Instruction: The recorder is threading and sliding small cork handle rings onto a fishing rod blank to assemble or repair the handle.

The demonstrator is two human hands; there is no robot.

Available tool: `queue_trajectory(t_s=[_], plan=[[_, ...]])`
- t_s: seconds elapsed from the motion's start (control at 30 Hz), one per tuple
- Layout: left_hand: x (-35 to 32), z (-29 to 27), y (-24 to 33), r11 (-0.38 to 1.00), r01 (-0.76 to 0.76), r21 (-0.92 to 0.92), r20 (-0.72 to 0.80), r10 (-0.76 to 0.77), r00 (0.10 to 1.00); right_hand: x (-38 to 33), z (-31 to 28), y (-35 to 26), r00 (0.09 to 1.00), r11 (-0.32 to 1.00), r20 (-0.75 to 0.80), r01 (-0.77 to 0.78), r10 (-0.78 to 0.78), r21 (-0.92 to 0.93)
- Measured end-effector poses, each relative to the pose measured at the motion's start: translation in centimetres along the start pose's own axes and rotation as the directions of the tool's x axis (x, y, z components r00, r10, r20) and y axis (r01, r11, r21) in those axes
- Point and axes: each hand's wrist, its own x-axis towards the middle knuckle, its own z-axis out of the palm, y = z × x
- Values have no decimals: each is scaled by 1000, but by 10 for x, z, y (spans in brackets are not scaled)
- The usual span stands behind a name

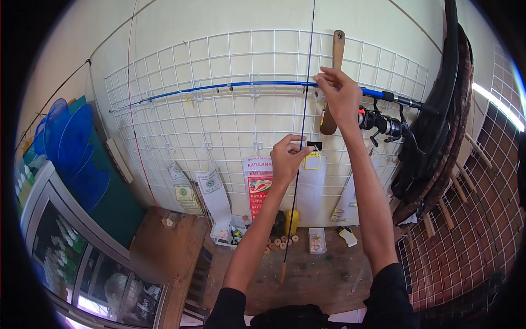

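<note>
A thin dark fishing rod [293, 214] stands nearly upright before me, its light-brown handle low over the table. My left hand [287, 160] is closed on its shaft, thumb and fingers pinched around the middle. Higher up, my right hand [341, 96] has thumb and forefinger bent together beside the same shaft; what they pinch, if anything, is too small to make out. Behind that hand a blue fishing rod [274, 83] lies across the white wall grid, with a black spinning reel [383, 122] at its right. A long wooden paddle-like piece [338, 49] hangs behind my right fingers.
The white wire grid [181, 131] carries hanging packets, among them a red-and-white strip [259, 189]. Below, a wooden table [323, 279] holds cork rings [283, 240], a clear box [316, 241] and a yellow container [292, 222]. Dark rod bags [433, 137] hang right; blue nets [71, 148] and a glass cabinet [71, 247] stand left.
</note>
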Motion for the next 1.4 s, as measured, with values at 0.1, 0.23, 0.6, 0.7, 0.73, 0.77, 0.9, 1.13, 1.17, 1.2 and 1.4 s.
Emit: queue_trajectory(t_s=[0.1,0.23,0.6,0.7,0.73,0.77,0.9,1.13,1.17,1.2,1.4], plan=[[-11,-10,-5,999,39,12,2,-39,999,-41,-4,-12,985,999,-171,37,-33,17],[-28,-10,-10,998,62,-28,19,-62,998,-132,-19,0,943,967,-227,-217,242,131],[-57,-20,-24,982,141,-125,41,-137,990,-296,-13,2,696,656,180,-716,695,237],[-62,-20,-25,979,164,-125,32,-162,986,-302,-14,-3,666,631,216,-746,714,213],[-63,-20,-24,976,163,-144,18,-162,987,-304,-14,-6,658,624,214,-752,722,211],[-65,-21,-24,974,160,-163,4,-162,987,-307,-14,-8,688,672,207,-725,696,150],[-70,-22,-37,976,119,-184,-21,-124,992,-318,-11,-10,732,742,185,-670,655,26],[-81,-26,-37,960,194,-203,-2,-198,980,-334,-18,-19,750,759,117,-646,651,-79],[-82,-27,-40,961,203,-189,-2,-207,978,-340,-20,-19,766,776,122,-625,631,-87],[-85,-28,-43,957,220,-188,-4,-225,974,-347,-21,-19,781,791,127,-604,612,-95],[-125,-37,-62,970,167,-179,104,-150,983,-367,-27,-21,776,785,122,-610,620,-107]])
